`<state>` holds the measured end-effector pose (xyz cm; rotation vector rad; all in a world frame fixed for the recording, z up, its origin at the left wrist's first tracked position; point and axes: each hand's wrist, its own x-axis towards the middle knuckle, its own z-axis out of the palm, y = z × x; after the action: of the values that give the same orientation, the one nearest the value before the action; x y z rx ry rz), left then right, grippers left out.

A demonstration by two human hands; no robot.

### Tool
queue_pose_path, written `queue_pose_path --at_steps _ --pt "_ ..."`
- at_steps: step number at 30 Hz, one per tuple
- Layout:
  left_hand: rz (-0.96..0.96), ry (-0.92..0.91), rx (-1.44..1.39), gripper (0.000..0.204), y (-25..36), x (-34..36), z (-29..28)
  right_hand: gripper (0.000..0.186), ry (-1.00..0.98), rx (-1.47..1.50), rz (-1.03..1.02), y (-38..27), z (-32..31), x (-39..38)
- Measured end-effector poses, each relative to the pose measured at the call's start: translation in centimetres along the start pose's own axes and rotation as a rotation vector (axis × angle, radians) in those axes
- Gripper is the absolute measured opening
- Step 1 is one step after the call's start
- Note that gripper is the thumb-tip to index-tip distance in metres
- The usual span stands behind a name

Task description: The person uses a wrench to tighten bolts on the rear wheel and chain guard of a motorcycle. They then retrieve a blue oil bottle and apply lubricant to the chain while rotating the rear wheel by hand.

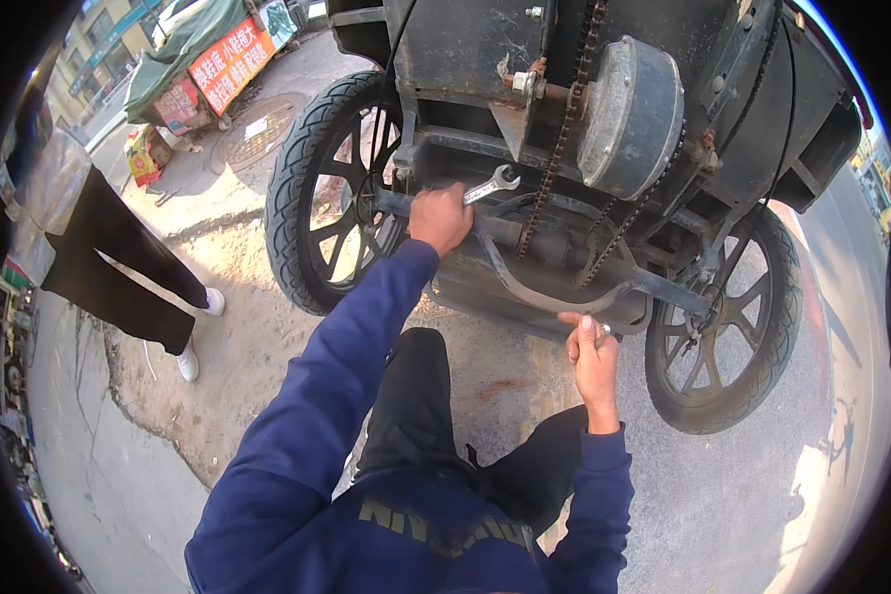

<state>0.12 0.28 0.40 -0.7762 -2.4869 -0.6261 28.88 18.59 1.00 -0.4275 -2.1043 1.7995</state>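
Note:
My left hand (440, 216) is closed around a silver open-ended wrench (487, 187), its jaw pointing up and right, beside the axle tube (396, 202) of a black wheeled vehicle's underside. My right hand (590, 368), lower right, is closed on a small silver metal tool (606, 332), mostly hidden by my fingers, near a curved frame bar (535, 291). Above are a grey drum-shaped housing (631, 111) and rusty chains (570, 129). A spoked wheel stands at each side, left (297, 198) and right (703, 396).
A person in black trousers (119, 267) and white shoes stands at left on cracked pavement (198, 406). Behind are a covered stall with red banners (230, 71), a manhole cover (252, 139) and a colourful bag (145, 158). A paved road (851, 297) lies at right.

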Motion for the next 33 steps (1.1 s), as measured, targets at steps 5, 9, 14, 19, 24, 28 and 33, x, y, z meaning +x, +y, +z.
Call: queue_pose_path --at_steps 5,9,14,19,24,28,33 --pt "-0.079 0.04 -0.285 0.022 0.1 -2.8 -3.3 0.041 -0.08 -0.09 -0.173 1.6 6.3 -1.8" --pt "-0.27 -0.081 -0.904 0.039 5.9 -12.4 -10.3 0.048 -0.248 -0.127 -0.232 0.7 9.2 -3.3" --pt "-0.155 -0.423 -0.674 0.043 8.3 -18.6 -10.5 0.046 -0.46 0.305 0.104 1.9 12.3 -7.2" --pt "0.058 -0.178 -0.209 0.078 5.0 -13.2 -16.9 0.032 -0.386 0.65 0.298 3.9 9.9 -8.1" --pt "-0.282 0.14 0.154 0.077 -7.3 -2.1 -24.1 0.039 -0.491 0.185 0.139 4.0 7.1 -7.5" --pt "-0.279 0.237 0.166 0.069 -8.5 -3.2 -21.1 0.048 -0.763 -0.21 0.205 7.4 4.0 -6.2" --pt "-0.337 0.54 -0.088 0.067 -9.5 -15.8 -15.6 0.05 -1.104 -0.712 0.406 18.8 -1.6 -6.4"
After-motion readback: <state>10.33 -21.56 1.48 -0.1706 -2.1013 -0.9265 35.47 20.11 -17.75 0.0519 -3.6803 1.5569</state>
